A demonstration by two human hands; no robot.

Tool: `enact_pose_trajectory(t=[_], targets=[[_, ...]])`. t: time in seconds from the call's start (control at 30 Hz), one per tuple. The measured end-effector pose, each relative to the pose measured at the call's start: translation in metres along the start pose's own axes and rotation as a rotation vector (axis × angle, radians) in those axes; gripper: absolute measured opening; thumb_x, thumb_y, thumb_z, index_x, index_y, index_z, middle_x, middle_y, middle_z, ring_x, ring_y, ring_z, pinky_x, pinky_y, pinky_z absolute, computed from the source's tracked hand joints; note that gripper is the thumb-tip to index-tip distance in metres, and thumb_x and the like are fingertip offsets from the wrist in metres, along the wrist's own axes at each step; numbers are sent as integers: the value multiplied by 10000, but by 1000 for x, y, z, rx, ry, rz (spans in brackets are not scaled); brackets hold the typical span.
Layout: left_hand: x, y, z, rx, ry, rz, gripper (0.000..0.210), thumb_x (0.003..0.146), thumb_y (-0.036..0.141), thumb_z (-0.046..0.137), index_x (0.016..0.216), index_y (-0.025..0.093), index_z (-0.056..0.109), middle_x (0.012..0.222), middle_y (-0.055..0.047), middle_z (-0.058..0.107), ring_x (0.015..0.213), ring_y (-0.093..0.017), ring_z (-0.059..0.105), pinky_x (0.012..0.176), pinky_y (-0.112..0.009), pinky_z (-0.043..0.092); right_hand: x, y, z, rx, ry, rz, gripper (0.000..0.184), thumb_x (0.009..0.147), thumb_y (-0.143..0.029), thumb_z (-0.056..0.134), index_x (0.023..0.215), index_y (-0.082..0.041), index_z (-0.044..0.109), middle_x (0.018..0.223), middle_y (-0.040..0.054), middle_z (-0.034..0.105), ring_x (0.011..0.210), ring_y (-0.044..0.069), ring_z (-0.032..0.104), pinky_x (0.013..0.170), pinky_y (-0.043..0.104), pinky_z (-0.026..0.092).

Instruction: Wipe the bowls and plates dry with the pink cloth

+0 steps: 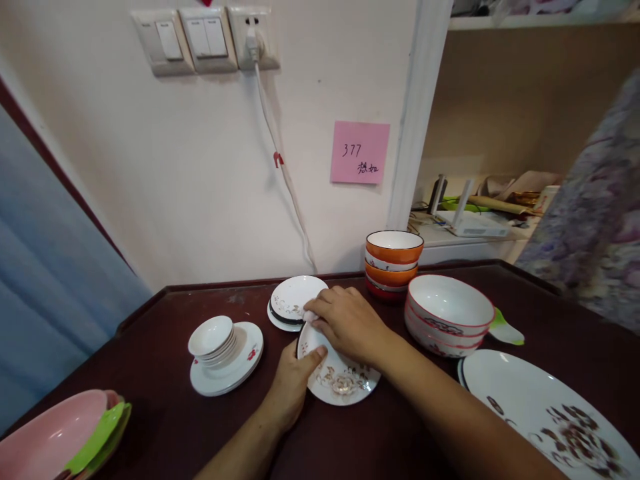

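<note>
A white plate with brown flowers is tilted in front of me, above the dark table. My left hand grips its left edge, thumb over the upper face. A small white cloth or tissue is pinched in the fingers of my right hand, pressed at the plate's far rim. My right hand and forearm hide part of the plate. Just behind it lies a short stack of similar flowered plates.
To the left, small white dishes sit on white plates, with pink dishes nearer. Orange bowls, large white bowls, a green-and-white spoon and a big flowered plate occupy the right.
</note>
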State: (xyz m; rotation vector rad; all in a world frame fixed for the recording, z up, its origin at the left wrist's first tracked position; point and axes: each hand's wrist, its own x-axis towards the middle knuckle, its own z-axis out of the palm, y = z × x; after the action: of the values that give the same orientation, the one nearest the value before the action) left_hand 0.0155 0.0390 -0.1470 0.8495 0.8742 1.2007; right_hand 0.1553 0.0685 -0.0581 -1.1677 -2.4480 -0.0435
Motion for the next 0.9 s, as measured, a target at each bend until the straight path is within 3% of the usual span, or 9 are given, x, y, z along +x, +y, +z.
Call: enact_pose_trajectory(t=[0.13, 0.27, 0.4, 0.53, 0.63, 0.73, 0.8, 0.9], targets=[[-1, 1, 1, 42, 16, 35, 328, 743, 280, 739, 1021, 122, 666, 906, -110, 781, 821, -298, 726, 782, -415, 553, 0, 3, -14, 47, -8, 49, 202, 898, -278, 557, 1073, -247, 653, 1015, 45, 653, 955, 223, 556, 760, 342, 366], [1, 3, -1, 54, 121, 92, 444, 745, 315, 739, 1133, 126, 632, 979, -119, 772, 917, -298, 712, 838, -425, 550, 0, 21, -17, 214, 114, 172, 246, 876, -260, 558, 1103, -219, 642, 1055, 67, 650, 958, 219, 570, 783, 328, 386], [7, 6, -5, 18, 282, 220, 535, 745, 333, 742, 1228, 162, 588, 1041, -104, 759, 979, -288, 696, 923, -450, 519, 6, 44, 8, 601, 271, 353, 234, 800, -245, 602, 1015, -183, 670, 973, 64, 680, 891, 208, 594, 786, 316, 418], [8, 5, -7, -6, 408, 285, 535, 751, 330, 739, 1249, 219, 577, 1087, -68, 749, 1043, -268, 673, 996, -433, 470, 16, 48, 46, 766, 314, 456, 264, 812, -279, 536, 1006, -131, 637, 836, 54, 696, 708, 170, 622, 621, 260, 470], [4, 5, -4, -7, 289, 279, 580, 767, 311, 724, 1310, 233, 534, 1128, -63, 737, 1077, -265, 655, 1010, -414, 452, 19, 48, 53, 822, 390, 507, 285, 810, -286, 494, 999, -107, 612, 800, 53, 682, 647, 156, 609, 571, 243, 471], [-1, 8, 0, -27, 65, 247, 581, 777, 289, 707, 1324, 194, 535, 1171, -99, 716, 1108, -290, 633, 1001, -410, 449, 14, 53, 30, 823, 427, 491, 278, 805, -286, 494, 991, -128, 626, 726, 22, 658, 589, 149, 578, 540, 239, 441], [-3, 11, 1, -26, -45, 196, 510, 796, 272, 680, 1283, 164, 580, 1179, -123, 709, 1114, -301, 626, 980, -407, 458, 7, 56, 6, 791, 404, 414, 242, 775, -252, 546, 966, -160, 662, 733, 10, 664, 614, 152, 580, 567, 242, 431], [-4, 14, 0, -12, -128, 115, 429, 839, 266, 622, 1259, 177, 604, 1204, -124, 697, 1101, -293, 630, 934, -396, 480, -3, 50, -22, 565, 257, 108, 307, 727, -111, 565, 987, -203, 700, 961, 35, 705, 850, 179, 620, 755, 272, 435]])
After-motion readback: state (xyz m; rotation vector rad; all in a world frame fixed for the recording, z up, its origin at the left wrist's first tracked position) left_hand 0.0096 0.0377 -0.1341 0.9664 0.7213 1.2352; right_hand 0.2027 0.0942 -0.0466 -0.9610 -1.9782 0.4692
